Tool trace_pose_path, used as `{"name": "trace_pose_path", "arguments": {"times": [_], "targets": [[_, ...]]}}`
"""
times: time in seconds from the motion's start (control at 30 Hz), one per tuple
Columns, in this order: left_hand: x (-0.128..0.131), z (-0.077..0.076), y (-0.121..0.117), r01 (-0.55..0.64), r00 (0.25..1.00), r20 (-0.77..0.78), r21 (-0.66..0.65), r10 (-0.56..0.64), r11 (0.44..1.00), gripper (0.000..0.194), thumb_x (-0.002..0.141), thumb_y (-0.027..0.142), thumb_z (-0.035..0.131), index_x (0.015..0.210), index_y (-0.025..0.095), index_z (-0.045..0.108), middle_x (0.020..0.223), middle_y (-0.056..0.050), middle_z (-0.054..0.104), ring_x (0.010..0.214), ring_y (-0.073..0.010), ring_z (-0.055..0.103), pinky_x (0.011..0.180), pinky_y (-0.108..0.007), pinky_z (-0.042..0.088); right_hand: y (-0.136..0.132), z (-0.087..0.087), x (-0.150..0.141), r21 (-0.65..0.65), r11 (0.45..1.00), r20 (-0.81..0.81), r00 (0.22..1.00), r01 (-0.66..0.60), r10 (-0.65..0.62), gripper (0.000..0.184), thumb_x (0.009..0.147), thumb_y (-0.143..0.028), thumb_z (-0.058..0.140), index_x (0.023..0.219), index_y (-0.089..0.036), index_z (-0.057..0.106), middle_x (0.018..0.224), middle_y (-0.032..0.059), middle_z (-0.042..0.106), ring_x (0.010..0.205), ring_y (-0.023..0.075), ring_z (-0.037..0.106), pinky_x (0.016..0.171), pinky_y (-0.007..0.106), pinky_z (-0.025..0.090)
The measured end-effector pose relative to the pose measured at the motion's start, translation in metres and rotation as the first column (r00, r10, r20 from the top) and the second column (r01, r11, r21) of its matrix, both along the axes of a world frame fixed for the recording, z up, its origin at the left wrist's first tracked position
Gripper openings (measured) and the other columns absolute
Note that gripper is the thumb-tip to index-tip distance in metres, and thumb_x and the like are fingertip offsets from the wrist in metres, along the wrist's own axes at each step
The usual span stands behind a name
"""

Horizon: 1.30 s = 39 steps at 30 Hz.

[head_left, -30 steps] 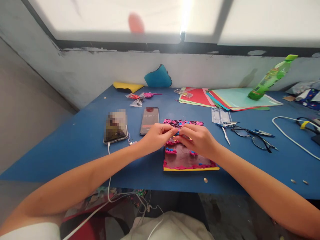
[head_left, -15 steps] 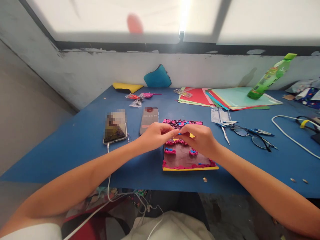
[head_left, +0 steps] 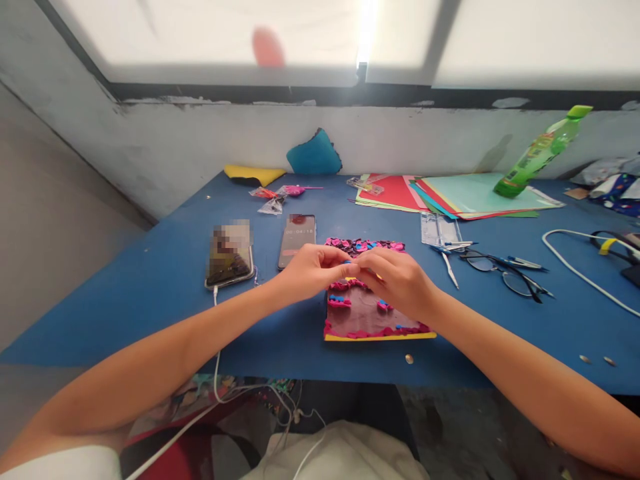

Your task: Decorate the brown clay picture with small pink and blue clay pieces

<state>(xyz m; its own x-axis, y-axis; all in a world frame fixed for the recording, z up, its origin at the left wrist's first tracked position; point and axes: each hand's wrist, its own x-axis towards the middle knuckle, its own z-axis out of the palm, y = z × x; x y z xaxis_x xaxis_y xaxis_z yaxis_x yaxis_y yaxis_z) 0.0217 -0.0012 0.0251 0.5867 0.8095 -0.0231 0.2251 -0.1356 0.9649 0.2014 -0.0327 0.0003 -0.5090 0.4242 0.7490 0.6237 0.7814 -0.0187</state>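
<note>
Since last frames: blue bit [head_left: 347, 263] shifts slightly left, yellow patch under right hand [head_left: 400, 277] now hidden. I read this as bit worked in fingers, not set down. Left hand [head_left: 313, 270] pinches bit; right fingertips bunched against left's, can't tell if gripping. Decorated board [head_left: 357, 317] flat on table [head_left: 150, 307], frame centre, slightly low: brown face, pink-black ruffles up top, pink-blue clumps, yellow near edge.

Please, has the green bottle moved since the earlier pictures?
No. The green bottle keeps the same place on the pale sheet; both shift slightly together in the picture, as the wall does, so only the view moved.
</note>
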Motion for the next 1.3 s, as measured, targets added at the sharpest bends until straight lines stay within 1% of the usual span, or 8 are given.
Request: {"name": "trace_pose_path", "arguments": {"times": [0.23,0.53,0.6,0.67,0.77,0.87,1.0,1.3], "targets": [[-0.001,0.004,0.001,-0.060,0.998,0.016,0.065,0.059,0.996,0.024,0.076,0.036,0.061,0.078,0.012,0.066,0.054,0.004,0.050,0.047,-0.0065,0.040,0.042,-0.018,0.034,-0.001,0.000,-0.003,0.013,0.998,-0.136,0.989,0.055,-0.053,0.010,0.092,-0.016,0.052,0.090,-0.018,0.061,0.075,0.0031,0.073,0.065,0.0125,0.068,0.061,0.021,0.052],[-0.001,0.004,-0.001,-0.065,0.998,0.019,0.048,0.064,0.997,0.034,0.065,0.042,0.073,0.076,0.011,0.066,0.055,0.002,0.053,0.049,-0.0068,0.041,0.043,-0.019,0.033,-0.003,0.000,-0.004,-0.133,0.991,-0.222,0.975,-0.031,0.000,0.013,0.090,-0.013,0.051,0.085,-0.020,0.060,0.078,0.0024,0.071,0.068,0.0121,0.066,0.061,0.021,0.051],[-0.002,0.005,0.000,-0.052,0.998,0.048,0.028,0.051,0.998,0.031,0.067,0.041,0.071,0.074,0.011,0.065,0.051,0.004,0.050,0.046,-0.0062,0.040,0.042,-0.018,0.031,-0.005,0.002,-0.006,-0.309,0.945,-0.351,0.936,-0.112,-0.003,0.008,0.091,-0.020,0.051,0.085,-0.020,0.057,0.073,0.0008,0.067,0.062,0.0110,0.063,0.056,0.021,0.050],[-0.004,0.006,0.003,-0.064,0.991,0.120,-0.007,0.065,0.998,0.027,0.071,0.039,0.068,0.071,0.013,0.063,0.048,0.006,0.046,0.043,-0.0052,0.038,0.041,-0.018,0.030,-0.006,0.005,-0.007,-0.497,0.832,-0.515,0.856,-0.246,-0.054,0.013,0.093,-0.032,0.050,0.086,-0.021,0.051,0.067,-0.0021,0.060,0.055,0.0099,0.058,0.049,0.021,0.048],[-0.009,0.008,0.013,-0.156,0.956,0.243,-0.046,0.162,0.987,0.023,0.075,0.034,0.066,0.068,0.013,0.059,0.043,0.009,0.037,0.038,-0.0035,0.032,0.040,-0.017,0.030,-0.002,0.006,-0.004,-0.608,0.712,-0.619,0.771,-0.351,-0.148,0.031,0.094,-0.049,0.042,0.080,-0.022,0.045,0.061,-0.0047,0.053,0.049,0.0087,0.052,0.046,0.021,0.045],[-0.012,0.009,0.020,-0.185,0.941,0.276,-0.066,0.196,0.981,0.019,0.082,0.028,0.060,0.075,0.011,0.062,0.041,0.010,0.033,0.035,-0.0028,0.026,0.039,-0.016,0.028,0.007,0.002,0.001,-0.627,0.748,-0.532,0.821,-0.217,-0.208,0.037,0.091,-0.054,0.044,0.079,-0.020,0.053,0.063,-0.0019,0.057,0.049,0.0091,0.054,0.048,0.023,0.043],[-0.012,0.009,0.020,-0.153,0.949,0.262,-0.109,0.177,0.982,0.024,0.090,0.028,0.053,0.079,0.009,0.063,0.045,0.008,0.034,0.036,-0.0034,0.030,0.040,-0.016,0.028,0.016,-0.003,0.006,-0.604,0.794,-0.437,0.860,-0.063,-0.265,0.027,0.082,-0.046,0.061,0.082,-0.019,0.061,0.065,0.0008,0.063,0.054,0.0125,0.057,0.049,0.025,0.042],[-0.010,0.007,0.021,-0.137,0.964,0.217,-0.103,0.156,0.985,0.040,0.094,0.037,0.049,0.068,0.010,0.061,0.043,0.008,0.030,0.036,-0.0036,0.028,0.039,-0.016,0.027,0.012,0.003,0.003,-0.610,0.789,-0.446,0.855,-0.074,-0.265,0.017,0.077,-0.033,0.064,0.072,-0.018,0.059,0.062,-0.0008,0.059,0.052,0.0095,0.051,0.048,0.023,0.040]]}}
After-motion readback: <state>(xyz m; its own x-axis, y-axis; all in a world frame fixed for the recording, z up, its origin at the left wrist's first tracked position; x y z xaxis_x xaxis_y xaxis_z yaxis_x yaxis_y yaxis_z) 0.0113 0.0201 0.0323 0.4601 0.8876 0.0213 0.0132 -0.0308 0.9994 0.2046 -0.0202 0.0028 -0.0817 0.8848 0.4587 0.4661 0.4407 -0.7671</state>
